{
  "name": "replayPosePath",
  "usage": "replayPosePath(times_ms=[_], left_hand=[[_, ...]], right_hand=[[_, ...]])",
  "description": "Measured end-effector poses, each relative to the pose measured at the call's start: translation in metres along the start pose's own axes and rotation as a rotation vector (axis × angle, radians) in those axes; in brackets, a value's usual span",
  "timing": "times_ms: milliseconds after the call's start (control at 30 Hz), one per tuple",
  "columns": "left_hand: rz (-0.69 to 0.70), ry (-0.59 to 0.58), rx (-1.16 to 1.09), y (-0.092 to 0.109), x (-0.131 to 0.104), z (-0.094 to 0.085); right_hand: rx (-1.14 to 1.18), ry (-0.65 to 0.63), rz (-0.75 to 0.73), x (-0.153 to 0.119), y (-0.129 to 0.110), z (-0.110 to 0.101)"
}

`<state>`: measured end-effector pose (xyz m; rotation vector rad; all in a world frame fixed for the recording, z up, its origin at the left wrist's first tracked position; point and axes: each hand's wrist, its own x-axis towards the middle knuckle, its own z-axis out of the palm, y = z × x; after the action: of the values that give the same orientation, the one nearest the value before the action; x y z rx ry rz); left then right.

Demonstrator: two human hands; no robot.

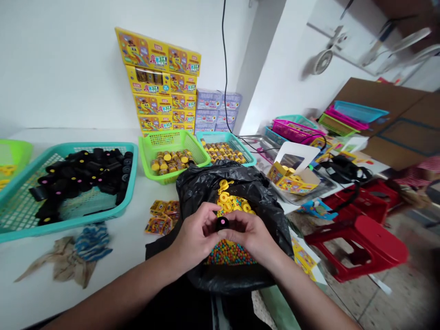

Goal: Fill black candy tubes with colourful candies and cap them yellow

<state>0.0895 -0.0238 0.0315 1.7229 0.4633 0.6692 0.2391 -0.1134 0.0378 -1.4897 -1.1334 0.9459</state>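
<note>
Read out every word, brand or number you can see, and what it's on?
"魔米杯!": stacked yellow cardboard boxes.
"COLORFUL BEANS", slightly blurred: stacked pale-purple cardboard boxes.
Too small or blurred to read: red logos on the yellow boxes, flat yellow printed packets, open yellow printed carton.

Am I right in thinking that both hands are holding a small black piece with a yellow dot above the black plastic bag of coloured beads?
Not quite: the dot is pink, not yellow, as the head view shows. The left hand and right hand do hold the small black piece above the black plastic bag of coloured beads.
</note>
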Motion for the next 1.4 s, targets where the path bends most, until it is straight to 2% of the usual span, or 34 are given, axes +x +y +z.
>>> replayPosePath(times_ms=[100, 200, 300, 367, 567, 667, 733, 833, 900, 1000, 1067, 1133, 1200, 1300, 1333, 1400], left_hand=[[-0.004, -0.076, 0.087, 0.000, -0.002, -0.006], [-0.026, -0.033, 0.157, -0.003, -0.001, -0.016], [-0.076, 0.047, 0.115, -0.006, 0.000, -0.023], [-0.122, 0.070, 0.057, -0.007, 0.001, -0.025], [-0.199, 0.070, 0.030, -0.006, 0.002, -0.023], [-0.229, 0.044, -0.011, -0.008, 0.001, -0.025], [-0.227, 0.040, -0.014, -0.010, 0.000, -0.027], [-0.099, 0.062, 0.139, -0.011, -0.002, -0.023], [0.031, 0.048, 0.276, -0.009, -0.002, -0.017], [0.175, -0.031, 0.378, -0.005, -0.001, -0.005], [0.200, -0.045, 0.396, -0.003, 0.001, 0.000], [0.175, -0.025, 0.397, -0.003, 0.002, 0.002], [0.147, 0.008, 0.385, -0.005, 0.001, 0.002], [0.128, 0.016, 0.372, -0.009, 0.000, -0.002], [0.122, 0.004, 0.374, -0.010, 0.000, -0.003], [0.114, -0.029, 0.381, -0.010, 0.000, -0.004]], right_hand=[[-0.192, 0.020, 0.036, 0.005, 0.001, -0.007], [-0.784, 0.053, 0.018, 0.012, -0.003, -0.018], [-1.366, -0.127, -0.042, 0.019, -0.006, -0.021], [-1.514, -0.246, -0.043, 0.025, -0.004, -0.016], [-1.469, -0.343, -0.065, 0.044, 0.011, 0.008], [-1.366, -0.338, -0.109, 0.046, 0.012, 0.002], [-1.303, -0.278, -0.126, 0.042, 0.008, -0.006], [-1.211, -0.146, -0.144, 0.026, 0.002, -0.017], [-1.026, -0.042, -0.213, 0.013, -0.001, -0.017], [-0.697, 0.069, -0.354, -0.003, -0.005, -0.012], [-0.566, 0.066, -0.385, -0.008, -0.008, -0.010], [-0.455, -0.010, -0.333, -0.007, -0.009, -0.013], [-0.504, -0.081, -0.222, -0.004, -0.006, -0.019], [-0.906, -0.130, -0.075, 0.001, 0.008, -0.026], [-1.012, -0.149, -0.052, 0.002, 0.014, -0.027], [-1.082, -0.198, -0.039, 0.002, 0.024, -0.025]])
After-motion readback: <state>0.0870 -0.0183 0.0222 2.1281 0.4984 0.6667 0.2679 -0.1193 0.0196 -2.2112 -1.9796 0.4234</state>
